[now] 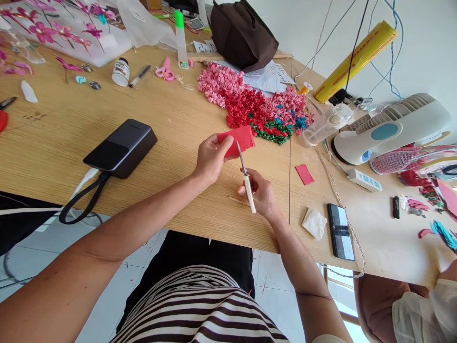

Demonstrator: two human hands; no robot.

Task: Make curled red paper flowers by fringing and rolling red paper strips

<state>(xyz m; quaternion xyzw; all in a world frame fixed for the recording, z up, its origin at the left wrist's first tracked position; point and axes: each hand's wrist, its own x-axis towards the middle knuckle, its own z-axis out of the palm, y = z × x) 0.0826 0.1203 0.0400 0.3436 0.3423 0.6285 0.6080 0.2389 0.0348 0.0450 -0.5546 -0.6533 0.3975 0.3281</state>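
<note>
A red rectangular strip (242, 138), thin like paper or foam, is pinched by its left end in my left hand (210, 159). Short slits fringe the strip's right part along its lower edge. My right hand (263, 193) is closed around white-handled scissors (248, 190), whose blades point up at the strip's lower edge. Whether the blades are parted is too fine to tell. Just beyond the strip lies a heap of small curled red pieces (246, 112), with pink and green ones around them. A smaller red piece (304, 175) lies flat to the right.
A black power bank (121, 147) with a cable sits at left. To the right are a phone (341, 233), a folded tissue (314, 223), a power strip (364, 180) and a white fan (389, 126). Pink scissors (164, 70) lie behind. Another person's sleeve (417, 314) shows at lower right.
</note>
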